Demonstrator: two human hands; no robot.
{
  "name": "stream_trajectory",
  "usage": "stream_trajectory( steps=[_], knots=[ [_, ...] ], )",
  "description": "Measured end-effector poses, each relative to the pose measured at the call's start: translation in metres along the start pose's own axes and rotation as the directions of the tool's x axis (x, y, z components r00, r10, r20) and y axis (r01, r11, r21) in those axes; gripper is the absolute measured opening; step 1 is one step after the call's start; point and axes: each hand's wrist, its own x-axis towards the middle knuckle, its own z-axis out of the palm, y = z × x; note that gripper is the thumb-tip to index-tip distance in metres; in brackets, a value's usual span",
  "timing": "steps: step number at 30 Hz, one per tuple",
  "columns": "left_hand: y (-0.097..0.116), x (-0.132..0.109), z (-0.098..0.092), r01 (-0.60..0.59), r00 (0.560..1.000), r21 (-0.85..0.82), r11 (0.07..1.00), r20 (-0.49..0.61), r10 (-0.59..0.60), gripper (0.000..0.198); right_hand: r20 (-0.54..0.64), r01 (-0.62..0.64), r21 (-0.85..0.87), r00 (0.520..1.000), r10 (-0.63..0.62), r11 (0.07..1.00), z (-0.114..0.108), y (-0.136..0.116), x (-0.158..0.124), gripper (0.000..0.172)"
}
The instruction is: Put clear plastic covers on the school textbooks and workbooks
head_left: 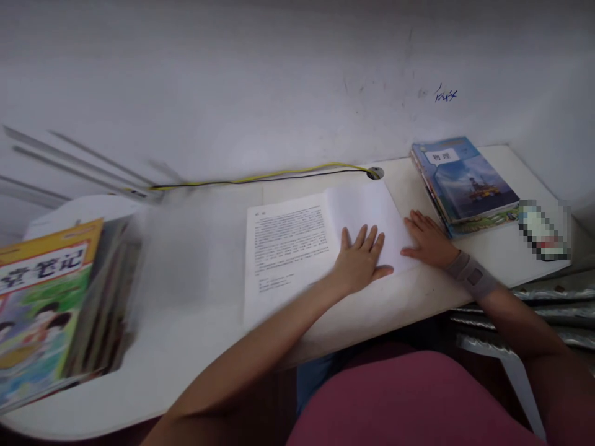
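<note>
An open book point(290, 248) lies on the white desk point(186, 365), printed text on its left page and a blank page at the right. Flat on the lower part of the blank page rests my left hand point(360, 260), its fingers spread. My right hand point(428, 238) is at the book's right edge, fingers apart and pointing left, with a grey band round the wrist. Neither hand grips anything. Just beyond my right hand sits a stack of books with a blue cover point(481, 186) on top.
Another pile of books with a yellow and green cover point(46, 310) stands at the far left. A pixelated object point(543, 232) lies at the right end. Yellow and black cables point(260, 178) run along the wall into a desk hole point(375, 173).
</note>
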Motion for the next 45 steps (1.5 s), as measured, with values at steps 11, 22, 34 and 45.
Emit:
stream_trajectory(
  steps=[11, 22, 34, 45],
  knots=[
    [0.002, 0.008, 0.001, -0.014, 1.0, -0.01, 1.0, -0.002, 0.014, 0.081, 0.018, 0.002, -0.009, 1.0, -0.001, 1.0, -0.003, -0.002, -0.001, 0.086],
    [0.001, 0.006, -0.001, -0.031, 0.999, -0.009, 0.999, 0.034, 0.031, 0.081, 0.011, -0.006, -0.018, 1.0, 0.006, 1.0, -0.003, -0.005, -0.001, 0.087],
    [0.003, 0.01, -0.001, -0.028, 0.999, 0.0, 1.0, 0.018, 0.028, 0.08, 0.012, -0.001, 0.0, 1.0, 0.001, 1.0, -0.003, -0.005, -0.001, 0.088],
    [0.01, 0.017, -0.002, 0.013, 1.0, -0.023, 1.0, 0.026, -0.012, 0.081, 0.01, -0.01, 0.009, 1.0, 0.01, 1.0, -0.001, -0.004, -0.001, 0.087]
  ],
)
